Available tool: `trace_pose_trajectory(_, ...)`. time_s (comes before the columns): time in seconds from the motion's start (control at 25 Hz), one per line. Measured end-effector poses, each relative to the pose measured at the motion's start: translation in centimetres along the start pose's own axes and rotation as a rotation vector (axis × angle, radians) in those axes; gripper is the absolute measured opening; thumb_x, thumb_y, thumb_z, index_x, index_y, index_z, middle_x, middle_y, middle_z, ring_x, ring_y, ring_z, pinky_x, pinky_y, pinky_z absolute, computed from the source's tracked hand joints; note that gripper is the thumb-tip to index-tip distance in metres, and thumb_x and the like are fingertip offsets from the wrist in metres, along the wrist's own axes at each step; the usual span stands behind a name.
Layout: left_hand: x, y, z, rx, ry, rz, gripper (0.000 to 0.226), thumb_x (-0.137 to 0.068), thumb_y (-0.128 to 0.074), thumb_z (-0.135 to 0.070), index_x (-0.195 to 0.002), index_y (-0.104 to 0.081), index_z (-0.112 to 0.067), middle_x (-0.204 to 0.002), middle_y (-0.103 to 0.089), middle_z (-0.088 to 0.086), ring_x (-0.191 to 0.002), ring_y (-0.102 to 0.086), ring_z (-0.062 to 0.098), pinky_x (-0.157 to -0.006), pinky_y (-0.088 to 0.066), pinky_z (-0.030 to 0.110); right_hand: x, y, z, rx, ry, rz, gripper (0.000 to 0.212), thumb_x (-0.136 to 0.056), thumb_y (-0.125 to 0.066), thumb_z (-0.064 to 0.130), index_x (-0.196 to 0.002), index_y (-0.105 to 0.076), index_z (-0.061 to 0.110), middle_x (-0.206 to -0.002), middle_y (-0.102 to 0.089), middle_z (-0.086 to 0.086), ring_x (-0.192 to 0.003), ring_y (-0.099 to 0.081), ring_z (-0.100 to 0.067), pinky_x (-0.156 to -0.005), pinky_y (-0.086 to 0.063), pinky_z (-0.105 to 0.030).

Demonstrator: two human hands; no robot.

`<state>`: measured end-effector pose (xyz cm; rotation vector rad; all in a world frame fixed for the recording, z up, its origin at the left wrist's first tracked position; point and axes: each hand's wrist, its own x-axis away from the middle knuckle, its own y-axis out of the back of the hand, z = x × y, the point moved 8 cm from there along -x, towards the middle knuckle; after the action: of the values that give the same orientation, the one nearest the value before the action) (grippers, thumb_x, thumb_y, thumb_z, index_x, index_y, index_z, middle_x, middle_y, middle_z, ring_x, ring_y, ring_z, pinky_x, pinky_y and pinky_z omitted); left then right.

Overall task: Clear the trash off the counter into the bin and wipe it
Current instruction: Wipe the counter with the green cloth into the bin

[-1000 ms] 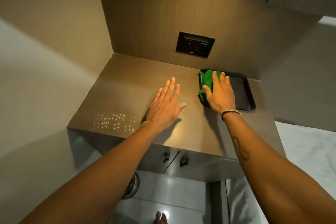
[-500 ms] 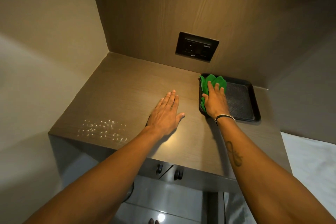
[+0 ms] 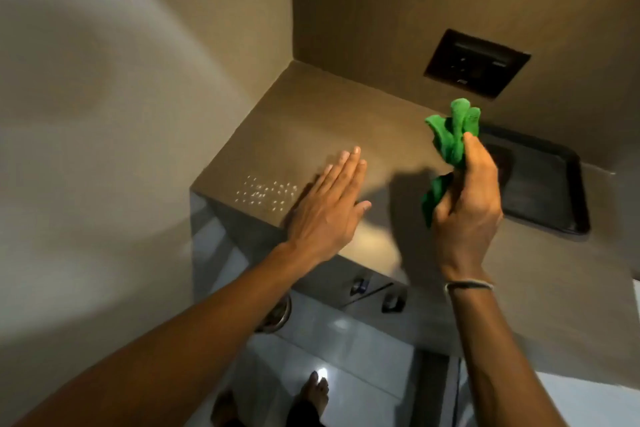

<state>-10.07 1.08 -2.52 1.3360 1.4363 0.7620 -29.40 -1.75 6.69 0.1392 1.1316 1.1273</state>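
Note:
My right hand (image 3: 467,204) is raised above the brown counter (image 3: 311,121) and grips a bunched green cloth (image 3: 450,135), whose ends stick out above and below my fist. My left hand (image 3: 329,204) lies flat on the counter near its front edge, fingers together, holding nothing. Small bright specks (image 3: 266,194) show on the counter's front left corner, just left of my left hand. The rim of a metal bin (image 3: 277,314) peeks out on the floor below the counter, mostly hidden by my left forearm.
A black tray (image 3: 547,184) lies on the counter at the right, behind my right hand. A dark socket panel (image 3: 476,62) is set in the back wall. Cabinet doors with two handles (image 3: 375,293) sit below the counter. My bare feet (image 3: 311,388) stand on the tiled floor.
My right hand has closed on the green cloth and lifted it off the tray's left end, toward me. The camera has swung to the left. My left hand stays flat on the counter.

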Motion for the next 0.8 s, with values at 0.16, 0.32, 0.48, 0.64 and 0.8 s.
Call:
trace_pose_trajectory(0.16, 11.3, 1.3, 8.4, 0.047, 0.227, -0.023, 0.069, -0.110, -0.032, -0.040, -0.167, -0.018, -0.003, -0.178, -0.011, 0.016, -0.165, -0.009, 0.031, -0.133, -0.018, 0.050, 14.9, -4.8, 11.2, -0.156, 0.120, 0.331, 0.052, -0.106, -0.046, 0.008, -0.158, -0.040, 0.006, -0.161, -0.045, -0.016, -0.151, -0.043, -0.027, -0.125, -0.037, -0.038)
trace_pose_trajectory(0.32, 22.3, -0.9, 14.3, 0.069, 0.366, -0.041, 0.067, -0.107, -0.035, -0.033, -0.166, -0.023, -0.004, -0.177, -0.017, 0.015, -0.165, -0.015, 0.030, -0.130, -0.028, 0.050, 26.3, -11.5, 15.0, -0.142, 0.162, 0.595, 0.065, -0.095, -0.074, 0.006, -0.154, -0.046, 0.005, -0.157, -0.050, -0.019, -0.147, -0.049, -0.032, -0.116, -0.049, -0.047)
trace_pose_trajectory(0.48, 31.1, -8.4, 18.3, 0.053, 0.467, 0.038, 0.064, -0.111, -0.037, -0.037, -0.165, -0.028, -0.004, -0.175, -0.022, 0.016, -0.164, -0.018, 0.030, -0.132, -0.026, 0.043, 34.8, -20.6, 12.2, -0.048, 0.101, 0.897, 0.093, -0.077, -0.090, 0.005, -0.157, -0.043, 0.010, -0.159, -0.048, -0.015, -0.146, -0.049, -0.034, -0.113, -0.052, -0.046)
trace_pose_trajectory(0.64, 36.7, -21.1, 21.9, 0.183, 0.703, 0.179, 0.067, -0.109, -0.048, -0.040, -0.166, -0.028, -0.012, -0.175, -0.024, 0.012, -0.162, -0.025, 0.030, -0.124, -0.034, 0.040, 42.4, -29.8, 5.6, 0.017, 0.063, 1.052, 0.092, -0.078, -0.087, 0.004, -0.158, -0.042, 0.014, -0.159, -0.048, -0.015, -0.144, -0.051, -0.037, -0.106, -0.057, -0.051)
trace_pose_trajectory(0.8, 39.6, -34.3, 25.0, 0.295, 0.910, 0.320, 0.082, -0.106, -0.056, -0.044, -0.169, -0.015, -0.013, -0.176, -0.018, 0.018, -0.160, -0.026, 0.036, -0.122, -0.040, 0.049, 49.1, -37.0, -1.5, 0.090, 0.065, 1.049, 0.085, -0.081, -0.082, 0.001, -0.156, -0.045, 0.011, -0.158, -0.050, -0.017, -0.142, -0.052, -0.040, -0.102, -0.059, -0.053)
